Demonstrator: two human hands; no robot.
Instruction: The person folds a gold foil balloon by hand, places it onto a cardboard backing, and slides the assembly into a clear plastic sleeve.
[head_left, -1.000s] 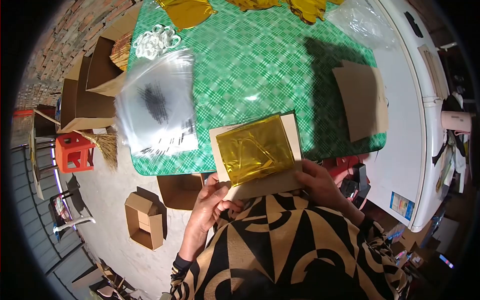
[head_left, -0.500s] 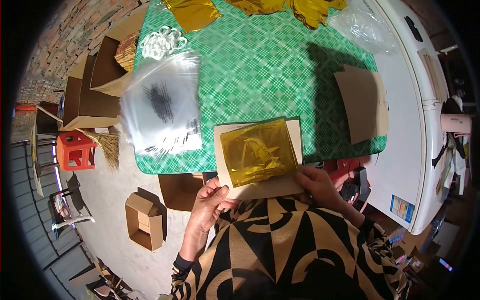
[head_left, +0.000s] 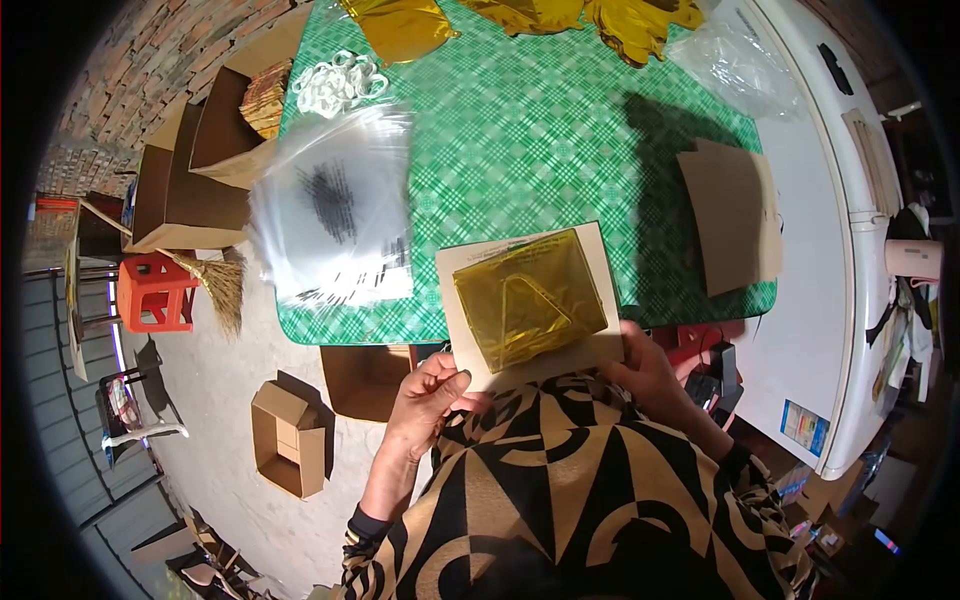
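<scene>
A pale cardboard sheet [head_left: 466, 352] is held level in front of my body at the table's near edge. On it lies a flat, folded piece of shiny gold foil [head_left: 530, 300], with fine printed text showing near the top. My left hand [head_left: 430, 402] pinches the lower left corner, thumb on top. At the lower right edge, my right hand [head_left: 655, 380] grips the same sheet; its fingers underneath are partly hidden. A fanned stack of clear plastic bags [head_left: 340, 215] lies to the left, and more cardboard sheets [head_left: 735, 220] are at the right.
The table has a green checked cover [head_left: 520, 130]. White rings [head_left: 338, 85] lie at the back left, gold foil pieces [head_left: 405, 30] and crumpled clear plastic [head_left: 735, 65] along the far side. Cardboard boxes [head_left: 290, 440], a red stool [head_left: 158, 293] and a broom [head_left: 215, 285] stand left; a white fridge [head_left: 800, 330] right.
The cardboard sheet with the gold foil has turned slightly and shifted a little right in view. The foil looks flatter and the printed text is clearer. Both hands keep their hold.
</scene>
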